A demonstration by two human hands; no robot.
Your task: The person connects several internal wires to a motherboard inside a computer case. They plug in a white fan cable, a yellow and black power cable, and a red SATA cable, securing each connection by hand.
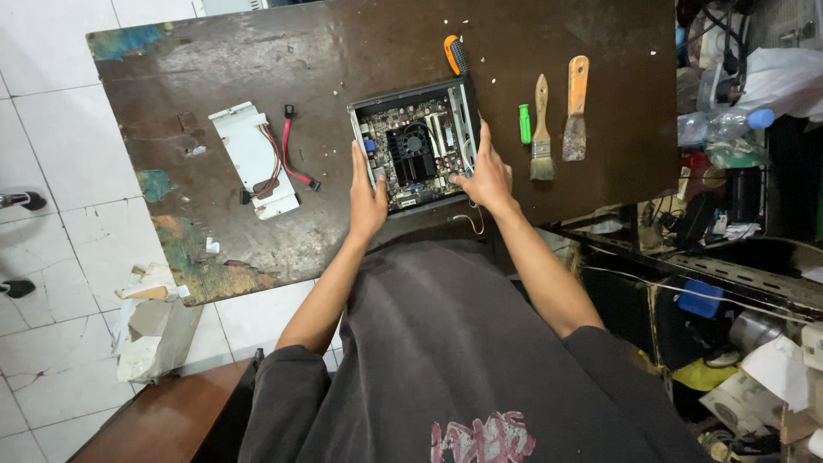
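While open hands (367, 195) (487, 176) flank the computer case (415, 146), the worn table (214, 69) spans white tiles (51, 137).

Dark brown worn tabletop (214, 60), paint patches peeling. White tiled floor (51, 137) at left. Cluttered shelves (737, 257) at right. Even, soft light.

1. Small electronics repair workshop, improvised.
2. Worn dark worktable (257, 51), paint flaking at edges, on white tiled floor (51, 137).
3. On it: opened computer case (416, 146) w/ circuit board exposed, screwdriver (454, 55), two brushes (557, 116), loose metal bracket w/ cables (257, 159).
4. Right side: cluttered shelves (737, 257) w/ wires, bottles, misc parts.
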